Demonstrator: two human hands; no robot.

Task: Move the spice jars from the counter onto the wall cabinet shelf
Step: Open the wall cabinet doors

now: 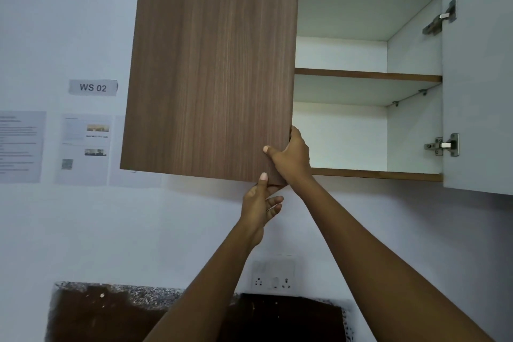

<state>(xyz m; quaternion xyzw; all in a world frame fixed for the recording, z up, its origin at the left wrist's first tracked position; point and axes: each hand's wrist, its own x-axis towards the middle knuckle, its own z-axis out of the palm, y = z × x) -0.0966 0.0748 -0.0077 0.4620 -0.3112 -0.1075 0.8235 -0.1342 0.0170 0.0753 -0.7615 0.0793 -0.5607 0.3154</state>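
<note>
The wall cabinet's left door (pixel 211 64), brown wood grain, stands partly open. My right hand (pixel 291 155) grips its free edge near the lower corner, thumb on the front and fingers behind. My left hand (pixel 259 203) pinches the bottom corner from below, thumb on the front face. The right door (pixel 477 78) is swung fully open, showing its white inside. The middle shelf (pixel 366 75) and the bottom shelf (pixel 374 173) are white and hold nothing that I can see. No spice jar is in view.
A dark speckled counter (pixel 125 311) lies below, partly hidden by my forearms. A white wall socket plate (pixel 273 275) sits above it. Printed sheets (pixel 83 147) and a "WS 02" label (pixel 93 87) hang on the wall left of the cabinet.
</note>
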